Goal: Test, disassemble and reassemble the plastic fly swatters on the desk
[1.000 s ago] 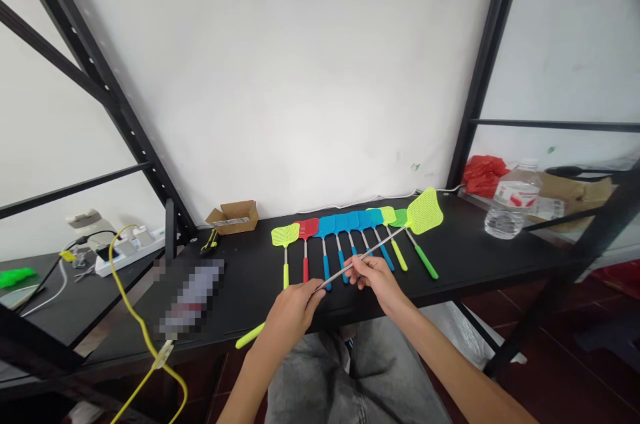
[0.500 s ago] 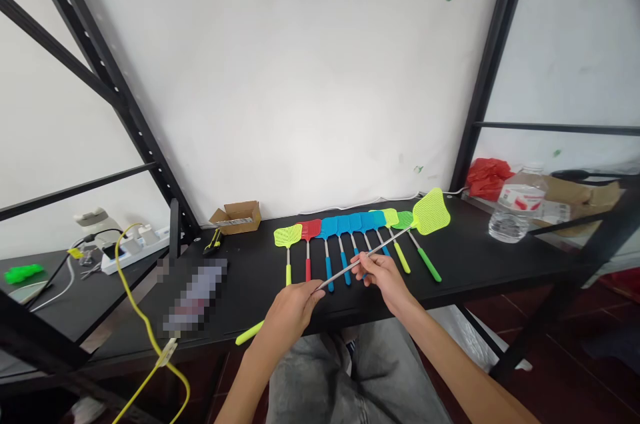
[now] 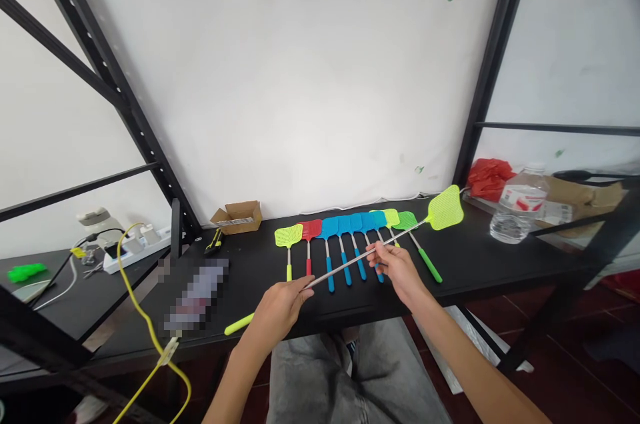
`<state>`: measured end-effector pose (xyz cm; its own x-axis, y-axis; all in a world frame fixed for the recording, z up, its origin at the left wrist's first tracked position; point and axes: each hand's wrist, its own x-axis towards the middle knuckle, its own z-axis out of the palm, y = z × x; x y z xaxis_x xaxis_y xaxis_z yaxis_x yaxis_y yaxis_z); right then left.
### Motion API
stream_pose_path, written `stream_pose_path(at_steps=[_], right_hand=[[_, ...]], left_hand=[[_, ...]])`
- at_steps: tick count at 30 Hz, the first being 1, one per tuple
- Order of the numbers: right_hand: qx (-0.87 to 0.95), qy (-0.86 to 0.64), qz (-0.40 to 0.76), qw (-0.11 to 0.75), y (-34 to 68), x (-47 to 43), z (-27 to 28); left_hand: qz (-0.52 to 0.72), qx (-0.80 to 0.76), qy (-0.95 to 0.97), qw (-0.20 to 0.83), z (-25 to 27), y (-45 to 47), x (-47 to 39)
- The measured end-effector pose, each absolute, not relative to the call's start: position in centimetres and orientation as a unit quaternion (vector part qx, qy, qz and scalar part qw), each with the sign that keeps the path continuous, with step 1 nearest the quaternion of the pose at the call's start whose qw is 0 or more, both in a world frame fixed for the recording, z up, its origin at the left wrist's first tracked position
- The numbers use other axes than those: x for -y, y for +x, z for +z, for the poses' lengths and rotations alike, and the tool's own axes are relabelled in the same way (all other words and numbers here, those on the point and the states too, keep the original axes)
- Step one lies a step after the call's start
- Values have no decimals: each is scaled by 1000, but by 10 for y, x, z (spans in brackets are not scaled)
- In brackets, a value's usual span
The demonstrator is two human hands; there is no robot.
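Across my front, a yellow-green fly swatter point(image 3: 447, 208) is held up at a slant, its mesh head at the right and its thin metal rod stretched long. My left hand point(image 3: 280, 309) is closed around the rod by the yellow-green grip, which sticks out at lower left. Farther up the rod, my right hand point(image 3: 397, 271) pinches it with the fingertips. Behind the rod, more fly swatters lie side by side on the black table: a yellow one point(image 3: 289, 236), a red one point(image 3: 313, 230), several blue ones point(image 3: 329, 229), another yellow one point(image 3: 391, 217) and a green one point(image 3: 404, 220).
An open cardboard box point(image 3: 240, 219) stands by the wall, near a yellow-black cutter point(image 3: 214, 241). A blurred object lies at left beside a yellow cable point(image 3: 145, 317). A water bottle point(image 3: 520, 204) stands at right. Black frame posts point(image 3: 487, 71) rise on both sides.
My hands have drawn apart, the left going left and the right going right. The held fly swatter's rod looks longer, with its head farther right and its grip end farther left.
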<state>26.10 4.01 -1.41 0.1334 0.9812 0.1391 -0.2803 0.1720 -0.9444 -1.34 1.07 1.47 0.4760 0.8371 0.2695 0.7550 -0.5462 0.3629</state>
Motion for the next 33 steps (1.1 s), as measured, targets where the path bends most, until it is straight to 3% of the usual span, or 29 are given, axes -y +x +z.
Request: stream_pose_path(at_steps=[18,24,33], right_hand=[[406,-415,471,664,286,-43,-9],[414,-401,498,648,282,-34,1],[327,-378,519,693,298,-44,-5]], left_hand=[[220,-467,852,91,17,-31,-14],[224,-492,841,28,25,-37,-13],[236,-530,813,-50,20,-59,-24]])
